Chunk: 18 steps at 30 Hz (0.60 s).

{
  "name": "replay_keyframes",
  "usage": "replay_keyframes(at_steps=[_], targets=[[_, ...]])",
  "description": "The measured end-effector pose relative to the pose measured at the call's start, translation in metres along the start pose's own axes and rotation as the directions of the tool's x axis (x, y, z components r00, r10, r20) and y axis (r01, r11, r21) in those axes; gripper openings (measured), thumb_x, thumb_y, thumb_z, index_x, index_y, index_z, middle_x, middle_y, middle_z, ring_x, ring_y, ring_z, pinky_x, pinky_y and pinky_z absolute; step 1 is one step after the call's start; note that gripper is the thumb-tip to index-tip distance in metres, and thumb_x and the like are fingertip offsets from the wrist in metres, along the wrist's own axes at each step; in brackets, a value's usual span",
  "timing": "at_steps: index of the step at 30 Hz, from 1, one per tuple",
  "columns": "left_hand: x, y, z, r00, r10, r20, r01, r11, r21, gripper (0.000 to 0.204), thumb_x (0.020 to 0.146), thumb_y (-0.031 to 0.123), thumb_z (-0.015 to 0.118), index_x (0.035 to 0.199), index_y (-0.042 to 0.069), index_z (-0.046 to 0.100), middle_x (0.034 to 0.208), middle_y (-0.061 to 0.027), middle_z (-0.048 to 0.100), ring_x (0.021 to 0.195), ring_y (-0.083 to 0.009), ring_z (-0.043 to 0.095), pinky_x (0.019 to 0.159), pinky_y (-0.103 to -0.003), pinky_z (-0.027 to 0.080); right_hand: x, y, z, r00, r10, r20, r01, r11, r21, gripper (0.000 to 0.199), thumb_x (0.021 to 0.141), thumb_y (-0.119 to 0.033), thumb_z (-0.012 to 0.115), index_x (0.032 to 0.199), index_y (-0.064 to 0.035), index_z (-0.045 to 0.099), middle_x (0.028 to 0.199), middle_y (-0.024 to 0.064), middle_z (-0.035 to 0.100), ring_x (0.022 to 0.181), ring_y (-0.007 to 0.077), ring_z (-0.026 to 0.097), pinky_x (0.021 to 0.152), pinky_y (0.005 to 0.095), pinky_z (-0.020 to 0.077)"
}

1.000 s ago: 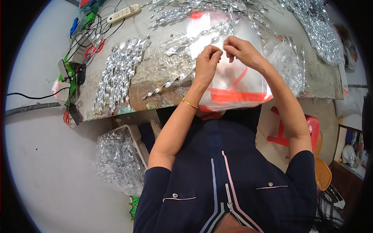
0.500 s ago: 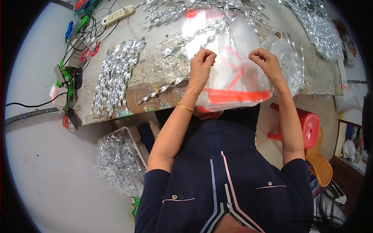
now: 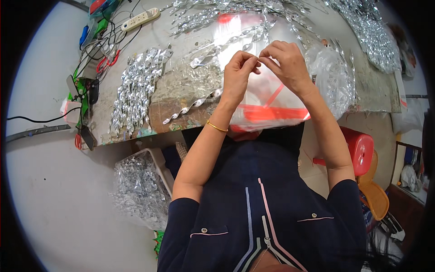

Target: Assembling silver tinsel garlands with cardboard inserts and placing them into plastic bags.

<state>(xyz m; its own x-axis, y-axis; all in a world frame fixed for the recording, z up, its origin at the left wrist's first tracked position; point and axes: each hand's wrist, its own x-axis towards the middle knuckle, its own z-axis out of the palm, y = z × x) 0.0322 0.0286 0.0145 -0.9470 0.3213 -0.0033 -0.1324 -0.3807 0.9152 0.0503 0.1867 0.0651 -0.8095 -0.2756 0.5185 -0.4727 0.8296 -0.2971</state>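
Clear plastic bag (image 3: 267, 97) with a red-orange band along its lower edge and a thin red diagonal stripe. Silver twisted spiral pieces (image 3: 136, 90) in rows, mirror-bright; same silver on the single spiral (image 3: 192, 105) near the table edge and the heap (image 3: 371, 31) at far right. Tabletop (image 3: 167, 115) grey-brown, mottled, worn patches. Gold bangle (image 3: 216, 127) on the left wrist. Shirt (image 3: 267, 213) dark navy, with pale blue and pink vertical stripes and pink pocket trim. Power strip (image 3: 140, 18) off-white. Cables (image 3: 97, 50) black, red, green. Stool (image 3: 360, 149) red. Chair seat (image 3: 376, 199) orange-tan. Floor (image 3: 54, 195) plain grey.
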Motion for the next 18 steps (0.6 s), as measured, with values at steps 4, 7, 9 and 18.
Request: replay_keyframes(at_steps=[4,7,9,18], targets=[[0.000,-0.009,-0.007,1.000,0.016,-0.015,-0.015,0.999,0.039,0.010,0.088,0.011,0.060,0.087,0.001,0.060,0.075,-0.0014,0.058,0.065,-0.0057,0.048,0.057,-0.020,0.037,0.002,-0.003,0.004,0.994,-0.095,-0.047,0.093,0.995,-0.045,0.007,0.077,-0.014,0.069,0.080,-0.0100,0.063,0.077,0.0004,0.060,0.071,0.0192,0.056,0.072,0.0320,0.0376],[0.000,-0.010,-0.010,0.999,-0.034,-0.013,0.033,0.999,-0.011,0.008,0.087,0.009,0.061,0.086,0.002,0.061,0.074,-0.0005,0.056,0.064,-0.0057,0.044,0.058,-0.020,0.036,-0.001,-0.002,0.005,1.000,-0.018,-0.006,0.018,0.998,0.059,0.009,0.077,-0.012,0.069,0.083,-0.0079,0.065,0.077,0.0017,0.061,0.071,0.0184,0.056,0.072,0.0314,0.0391],[0.001,-0.011,-0.012,0.999,-0.045,-0.019,0.044,0.999,-0.031,0.008,0.088,0.009,0.062,0.087,0.001,0.062,0.074,-0.0008,0.056,0.064,-0.0062,0.044,0.058,-0.020,0.036,-0.006,-0.001,0.004,0.995,0.097,0.023,-0.099,0.981,0.166,0.009,0.078,-0.011,0.069,0.085,-0.0062,0.065,0.078,0.0022,0.061,0.071,0.0172,0.057,0.072,0.0305,0.0403],[0.000,-0.014,-0.016,0.997,-0.069,-0.025,0.068,0.996,-0.056,0.007,0.086,0.008,0.061,0.087,0.001,0.062,0.073,0.0001,0.055,0.064,-0.0055,0.043,0.059,-0.019,0.036,-0.025,0.002,0.011,0.911,0.400,0.096,-0.393,0.775,0.495,0.015,0.083,-0.013,0.068,0.092,-0.0025,0.069,0.085,0.0042,0.066,0.078,0.0119,0.059,0.071,0.0256,0.0449]])
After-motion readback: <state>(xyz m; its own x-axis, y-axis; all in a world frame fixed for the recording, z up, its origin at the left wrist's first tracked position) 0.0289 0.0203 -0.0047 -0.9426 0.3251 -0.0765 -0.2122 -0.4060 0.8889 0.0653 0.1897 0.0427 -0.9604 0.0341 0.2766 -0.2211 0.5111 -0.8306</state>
